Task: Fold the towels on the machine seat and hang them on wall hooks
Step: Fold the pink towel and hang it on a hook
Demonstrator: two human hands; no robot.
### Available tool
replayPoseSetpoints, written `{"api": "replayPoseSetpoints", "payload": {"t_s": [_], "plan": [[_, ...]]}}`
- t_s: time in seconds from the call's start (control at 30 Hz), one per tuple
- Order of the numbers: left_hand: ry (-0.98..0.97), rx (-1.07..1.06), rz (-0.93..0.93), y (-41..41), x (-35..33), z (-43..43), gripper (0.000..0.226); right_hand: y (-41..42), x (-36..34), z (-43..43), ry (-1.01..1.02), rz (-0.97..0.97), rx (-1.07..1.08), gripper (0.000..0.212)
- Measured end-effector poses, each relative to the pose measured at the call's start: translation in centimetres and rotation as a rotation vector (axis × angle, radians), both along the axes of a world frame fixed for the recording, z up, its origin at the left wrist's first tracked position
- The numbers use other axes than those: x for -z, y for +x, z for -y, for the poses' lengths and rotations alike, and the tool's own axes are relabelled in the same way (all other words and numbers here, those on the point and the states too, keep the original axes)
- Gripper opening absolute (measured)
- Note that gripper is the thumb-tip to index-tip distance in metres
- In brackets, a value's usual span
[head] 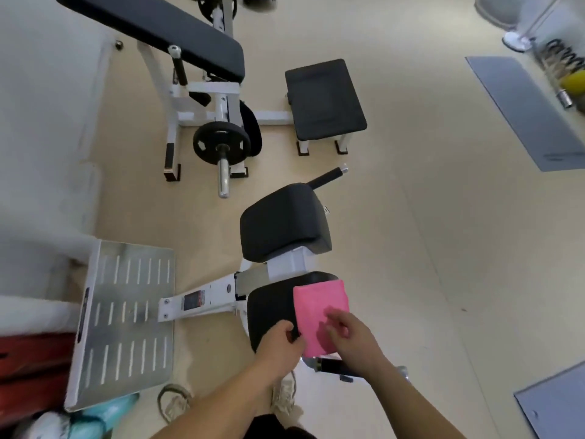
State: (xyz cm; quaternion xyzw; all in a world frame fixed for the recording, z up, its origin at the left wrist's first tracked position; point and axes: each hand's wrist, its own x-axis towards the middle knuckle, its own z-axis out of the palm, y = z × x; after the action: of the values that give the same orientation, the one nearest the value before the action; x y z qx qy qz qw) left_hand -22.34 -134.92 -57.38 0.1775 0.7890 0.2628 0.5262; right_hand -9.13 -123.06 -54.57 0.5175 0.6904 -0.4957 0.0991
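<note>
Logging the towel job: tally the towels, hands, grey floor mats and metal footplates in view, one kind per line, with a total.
pink towel: 1
hands: 2 (left hand, right hand)
grey floor mats: 2
metal footplate: 1
Total: 6

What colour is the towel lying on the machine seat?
Pink, plain with no pattern; the towel shows clearly in the head view.

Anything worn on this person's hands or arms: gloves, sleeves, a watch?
Nothing shows: the left hand and right hand are gloveless, and both forearms are bare to the picture's lower edge, with no sleeve, watch or bracelet. Blur could hide a ring.
</note>
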Motion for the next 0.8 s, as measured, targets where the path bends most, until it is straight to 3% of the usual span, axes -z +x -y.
{"api": "replayPoseSetpoints", "payload": {"t_s": [0.27, 0.4, 0.5, 0.67, 0.8], "plan": [[-0.036, -0.415, 0.165, 2.2, 2.4, -2.8, 0.036, 1.1, 1.9, -3.2, -0.088, -0.063, 0.008, 0.035], [0.056, -0.398, 0.186, 2.3, 0.9, -3.4, 0.014, 0.6, 1.4, -2.8, -0.08, -0.067, 0.036, 0.038], [0.179, -0.366, 0.104, 0.6, -1.7, -2.7, 0.006, -2.0, -0.5, -3.2, 0.132, -0.113, -0.033, 0.044], [0.241, -0.419, -0.036, -5.9, -6.2, 2.1, 0.013, -10.0, -4.7, -2.6, 0.345, -0.239, -0.491, 0.071], [0.284, -0.399, -0.162, -11.5, -10.0, 8.4, 0.01, -19.0, -8.1, 2.2, 0.452, -0.252, -1.055, 0.06]]}}
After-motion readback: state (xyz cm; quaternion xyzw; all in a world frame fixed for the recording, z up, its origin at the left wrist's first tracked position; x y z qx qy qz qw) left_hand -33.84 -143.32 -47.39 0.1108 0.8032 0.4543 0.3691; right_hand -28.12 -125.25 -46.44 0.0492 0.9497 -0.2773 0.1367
